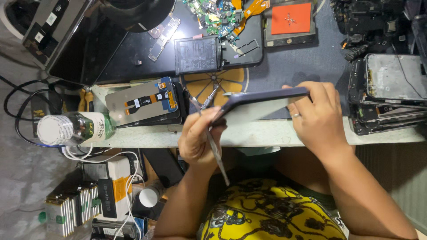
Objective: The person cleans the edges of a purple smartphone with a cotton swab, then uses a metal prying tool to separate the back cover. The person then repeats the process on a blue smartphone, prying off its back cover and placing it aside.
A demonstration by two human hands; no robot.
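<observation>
I cannot see the face of the phone (262,100): it is held edge-on. My left hand (198,138) hides its near corner and the middle of the tweezers (212,129); my right hand (316,118) covers its far end. The stacked phone frames (387,95) run off the right edge. The small parts on the orange pad (291,18) are too small to tell.
</observation>
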